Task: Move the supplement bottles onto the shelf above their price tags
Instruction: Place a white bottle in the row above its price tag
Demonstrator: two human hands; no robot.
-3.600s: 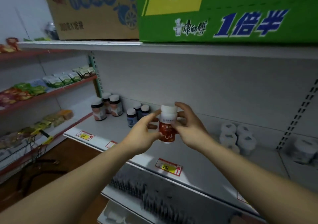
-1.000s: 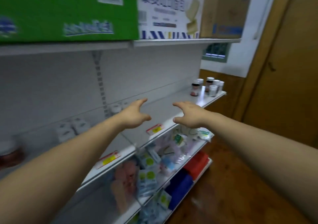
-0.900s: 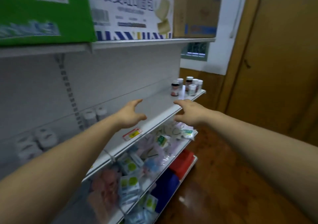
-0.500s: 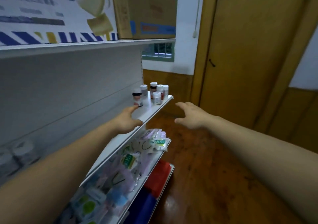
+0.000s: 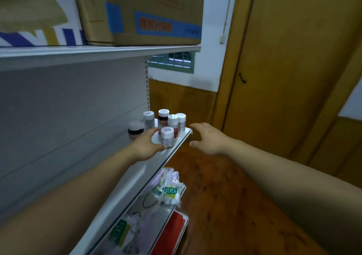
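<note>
Several supplement bottles with white caps stand clustered at the far right end of the white shelf (image 5: 141, 176). The nearest is a small white bottle (image 5: 167, 139); behind it stand a red-labelled bottle (image 5: 173, 125), a dark bottle (image 5: 163, 117) and a low dark jar (image 5: 135, 130). My left hand (image 5: 146, 147) reaches over the shelf with spread fingers, thumb and forefinger on either side of the small white bottle, not closed on it. My right hand (image 5: 207, 138) hovers open past the shelf's end, holding nothing.
A cardboard box (image 5: 141, 11) sits on the upper shelf. Bagged N95 masks (image 5: 168, 190) lie on the shelf below, red packs (image 5: 172, 233) lower still. A wooden door (image 5: 290, 68) and wood floor lie to the right.
Earlier both hands held a red-labelled bottle; now they hold nothing. The view swung right along the shelf, and both hands moved closer to the bottle cluster at its end.
</note>
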